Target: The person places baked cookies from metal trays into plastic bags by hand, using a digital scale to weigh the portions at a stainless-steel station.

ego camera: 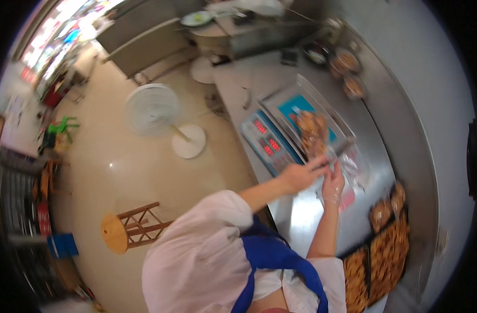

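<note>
A clear plastic bag of browned food pieces (pixel 312 129) rests on the tray of a digital scale (pixel 269 143). My left hand (pixel 299 178) reaches in from the left, its fingers around a narrow, dark utensil (pixel 345 145) whose exact kind is blurred. Close beside it, my right hand (pixel 333 183), in a thin clear plastic glove, pinches film at the near end of the bag. Red digits glow on the scale's blue-edged panel. Crumpled clear and pink plastic film (pixel 354 166) lies on the steel counter right of my hands.
Trays of browned food (pixel 389 258) and round packs (pixel 380 215) sit at the counter's near right. More tubs (pixel 346 62) stand at the far right by the wall. On the floor to the left are a white fan (pixel 154 107) and a wooden stool (pixel 115 233).
</note>
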Available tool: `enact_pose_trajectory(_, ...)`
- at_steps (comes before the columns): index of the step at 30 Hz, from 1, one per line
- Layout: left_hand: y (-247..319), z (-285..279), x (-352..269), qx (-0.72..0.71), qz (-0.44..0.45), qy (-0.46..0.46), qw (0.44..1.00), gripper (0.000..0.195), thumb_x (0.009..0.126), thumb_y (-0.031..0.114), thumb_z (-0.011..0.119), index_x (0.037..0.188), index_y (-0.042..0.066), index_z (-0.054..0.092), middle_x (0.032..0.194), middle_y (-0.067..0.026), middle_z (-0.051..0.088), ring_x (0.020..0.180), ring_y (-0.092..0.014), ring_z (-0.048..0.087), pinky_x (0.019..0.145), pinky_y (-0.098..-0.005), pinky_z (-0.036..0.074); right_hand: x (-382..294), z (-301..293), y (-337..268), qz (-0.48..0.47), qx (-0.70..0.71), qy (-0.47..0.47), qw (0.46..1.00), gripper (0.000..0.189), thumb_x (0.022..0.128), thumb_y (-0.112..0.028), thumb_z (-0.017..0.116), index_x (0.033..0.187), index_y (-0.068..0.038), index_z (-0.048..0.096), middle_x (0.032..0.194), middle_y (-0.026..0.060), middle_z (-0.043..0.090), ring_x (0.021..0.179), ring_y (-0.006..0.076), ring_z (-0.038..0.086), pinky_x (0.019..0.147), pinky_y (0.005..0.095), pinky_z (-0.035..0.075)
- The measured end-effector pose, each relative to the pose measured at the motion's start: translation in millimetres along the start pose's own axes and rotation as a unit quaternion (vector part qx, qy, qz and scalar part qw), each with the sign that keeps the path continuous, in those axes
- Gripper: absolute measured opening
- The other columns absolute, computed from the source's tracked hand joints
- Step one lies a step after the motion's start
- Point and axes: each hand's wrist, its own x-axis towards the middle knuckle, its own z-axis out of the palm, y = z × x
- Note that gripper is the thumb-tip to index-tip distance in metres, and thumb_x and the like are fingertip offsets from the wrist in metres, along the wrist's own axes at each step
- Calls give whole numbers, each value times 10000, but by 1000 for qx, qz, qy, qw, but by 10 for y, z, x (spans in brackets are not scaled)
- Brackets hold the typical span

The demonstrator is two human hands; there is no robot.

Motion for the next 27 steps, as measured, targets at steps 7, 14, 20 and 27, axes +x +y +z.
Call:
enact_pose_trajectory(7,-280,120,-1528,-20,93,-152,984,229,921,344,645,1062,169,691,992,-119,716,644,-274,651,570,-381,540,-1041,-1326,275,68,-240,35,968,299,938,-148,634,1179,25,677,1028,187,713,867,260,702,785,351,557)
enact_pose_trajectory(14,-430,172,-2113,-158,-327,-392,846,713,969,635,432,1360,43,501,1398,-226,457,1322,-369,396,1099,-473,311,-2282,-1773,907,279,-157,126,939,320,939,-174,644,1185,26,683,1099,199,713,910,264,709,814,344,555)
enact_pose_trajectory(20,-530,185,-2090,-274,-313,-586,695,990,948,749,343,1592,23,151,1674,-187,47,1555,-288,0,1249,-406,38,-2197,-1638,595,200,-257,78,942,288,924,-158,656,1159,6,688,1063,181,713,896,282,701,797,367,553)
enact_pose_trajectory(27,-662,143,-2028,-296,-323,-571,694,1077,894,818,354,1588,14,171,1675,-168,90,1549,-293,91,1245,-417,104,-2180,-1550,597,127,-331,50,934,281,925,-182,645,1132,3,691,1059,189,702,883,321,682,804,407,547)
